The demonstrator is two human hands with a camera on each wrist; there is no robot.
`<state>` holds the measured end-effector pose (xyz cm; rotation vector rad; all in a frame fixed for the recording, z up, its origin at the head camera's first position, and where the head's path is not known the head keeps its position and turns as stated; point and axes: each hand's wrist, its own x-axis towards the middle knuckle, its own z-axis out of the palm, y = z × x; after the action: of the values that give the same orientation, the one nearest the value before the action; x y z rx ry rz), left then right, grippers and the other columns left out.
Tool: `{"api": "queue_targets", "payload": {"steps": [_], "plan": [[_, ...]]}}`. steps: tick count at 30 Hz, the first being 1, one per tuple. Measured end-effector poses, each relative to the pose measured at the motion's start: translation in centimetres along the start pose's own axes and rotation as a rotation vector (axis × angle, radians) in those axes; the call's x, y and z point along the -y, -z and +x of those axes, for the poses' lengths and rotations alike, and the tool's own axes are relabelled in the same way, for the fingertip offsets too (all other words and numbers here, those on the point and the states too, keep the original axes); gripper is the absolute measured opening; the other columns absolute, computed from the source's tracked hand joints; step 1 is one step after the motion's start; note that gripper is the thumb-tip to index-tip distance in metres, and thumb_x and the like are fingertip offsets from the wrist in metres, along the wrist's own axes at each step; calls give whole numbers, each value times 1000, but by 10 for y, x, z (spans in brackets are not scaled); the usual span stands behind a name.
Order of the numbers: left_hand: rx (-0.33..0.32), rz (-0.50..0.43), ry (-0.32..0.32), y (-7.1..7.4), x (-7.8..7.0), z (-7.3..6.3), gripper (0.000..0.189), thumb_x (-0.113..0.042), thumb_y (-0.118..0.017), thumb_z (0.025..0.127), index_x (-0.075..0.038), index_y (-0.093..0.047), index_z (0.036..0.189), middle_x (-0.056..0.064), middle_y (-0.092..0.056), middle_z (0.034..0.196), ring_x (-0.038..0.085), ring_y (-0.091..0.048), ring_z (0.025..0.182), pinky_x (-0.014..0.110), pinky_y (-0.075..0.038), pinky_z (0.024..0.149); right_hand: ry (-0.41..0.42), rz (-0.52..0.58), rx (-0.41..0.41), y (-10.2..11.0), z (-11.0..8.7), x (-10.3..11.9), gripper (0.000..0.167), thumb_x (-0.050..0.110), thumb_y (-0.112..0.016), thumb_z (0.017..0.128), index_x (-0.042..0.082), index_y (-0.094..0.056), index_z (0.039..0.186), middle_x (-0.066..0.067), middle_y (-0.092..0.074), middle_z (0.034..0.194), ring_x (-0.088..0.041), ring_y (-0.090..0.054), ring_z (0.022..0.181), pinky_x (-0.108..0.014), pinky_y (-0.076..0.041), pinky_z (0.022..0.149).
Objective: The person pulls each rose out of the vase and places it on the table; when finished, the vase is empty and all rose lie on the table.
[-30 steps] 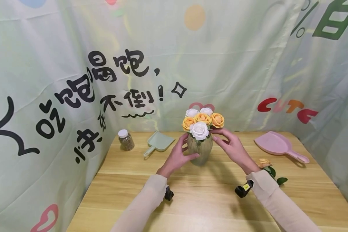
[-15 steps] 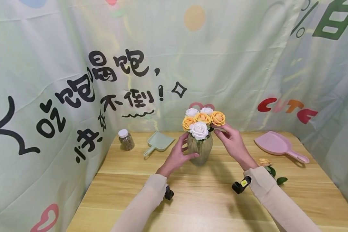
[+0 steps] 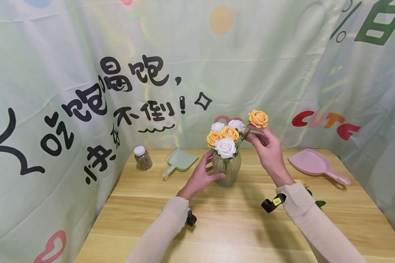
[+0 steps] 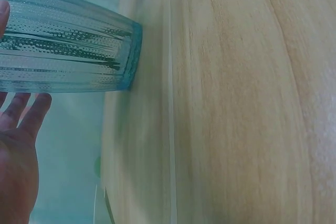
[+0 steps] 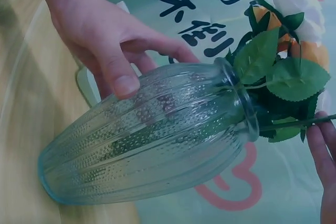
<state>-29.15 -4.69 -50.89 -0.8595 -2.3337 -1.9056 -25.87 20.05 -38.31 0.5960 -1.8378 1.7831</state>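
A ribbed glass vase [image 3: 229, 174] stands upright on the table, filled with white roses [image 3: 225, 148] and orange roses [image 3: 229, 133]. My left hand [image 3: 200, 179] grips the vase's side; in the right wrist view its thumb lies across the glass. To the right of the bouquet, my right hand [image 3: 266, 151] pinches the stem of a single orange rose [image 3: 258, 119], whose bloom stands above the others. That stem [image 5: 286, 125] slants down to the vase's mouth in the right wrist view. Its lower end is hidden among leaves [image 5: 299, 77].
Another orange rose [image 3: 301, 182] lies on the table [image 3: 217, 233], partly hidden by my right sleeve. A pink dustpan [image 3: 311, 162] is at the back right. At the back left are a green dustpan [image 3: 181, 160] and a white-lidded jar [image 3: 143, 159]. Printed cloth hangs behind.
My right hand has risen and moved slightly right, drawing one orange rose up and away from the bunch. My left hand has stayed on the vase.
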Motion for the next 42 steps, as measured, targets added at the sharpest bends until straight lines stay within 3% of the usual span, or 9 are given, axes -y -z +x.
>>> {"api": "queue_targets", "payload": {"steps": [4, 9, 18, 22, 29, 31, 36, 42], "plan": [[-6, 9, 8, 1, -1, 0, 99, -25, -92, 87, -31, -31, 164, -6, -37, 165, 28, -43, 147, 52, -47, 115, 4, 57, -44, -3, 2, 1, 29, -5, -63, 104, -1, -68, 132, -26, -67, 127, -22, -71, 112, -32, -60, 97], [-5, 4, -2, 0, -2, 0, 98, -25, -91, 87, -30, -32, 164, -8, -37, 165, 26, -43, 146, 51, -47, 114, 45, 116, -159, -4, 11, 5, 24, -7, -66, 101, -7, -69, 125, -13, -70, 120, -23, -72, 105, -33, -61, 94], [-5, 8, -5, 2, -1, 1, 98, -26, -92, 86, -31, -32, 164, -7, -38, 164, 26, -44, 146, 49, -48, 114, 116, 198, -283, 10, 28, 31, 25, -9, -71, 97, -11, -70, 122, -26, -67, 121, -24, -73, 101, -30, -62, 91], [-8, 7, -4, 2, -1, 2, 97, -25, -91, 87, -30, -32, 164, -5, -38, 165, 26, -44, 146, 48, -48, 114, 147, 251, -336, 20, 35, 42, 28, -14, -71, 94, -11, -69, 122, -27, -67, 122, -26, -72, 100, -30, -62, 91], [-8, 15, -7, 1, -1, 0, 97, -26, -91, 88, -29, -31, 165, -5, -37, 165, 27, -44, 146, 48, -48, 114, 186, 352, -510, 51, 48, 64, 28, -17, -75, 89, -14, -69, 117, -27, -70, 113, -31, -71, 93, -30, -62, 88], [-11, 16, -7, 1, -1, -1, 98, -26, -91, 88, -29, -30, 165, -5, -37, 165, 28, -44, 146, 48, -48, 114, 176, 333, -532, 63, 48, 69, 29, -14, -77, 89, -13, -69, 117, -25, -70, 113, -31, -71, 92, -27, -61, 86], [-16, 13, -7, 1, -1, -1, 97, -25, -90, 88, -28, -31, 165, -5, -38, 165, 28, -44, 146, 47, -49, 114, 104, 236, -471, 95, 36, 68, 33, -10, -78, 90, -13, -68, 122, -23, -69, 117, -27, -71, 93, -24, -59, 80], [-13, 12, -7, 1, -1, -1, 97, -25, -91, 88, -28, -31, 165, -4, -38, 165, 27, -44, 146, 48, -48, 114, -57, -14, -295, 123, 4, 58, 34, -5, -72, 98, -7, -67, 131, -14, -68, 127, -18, -69, 100, -16, -55, 90]]}}
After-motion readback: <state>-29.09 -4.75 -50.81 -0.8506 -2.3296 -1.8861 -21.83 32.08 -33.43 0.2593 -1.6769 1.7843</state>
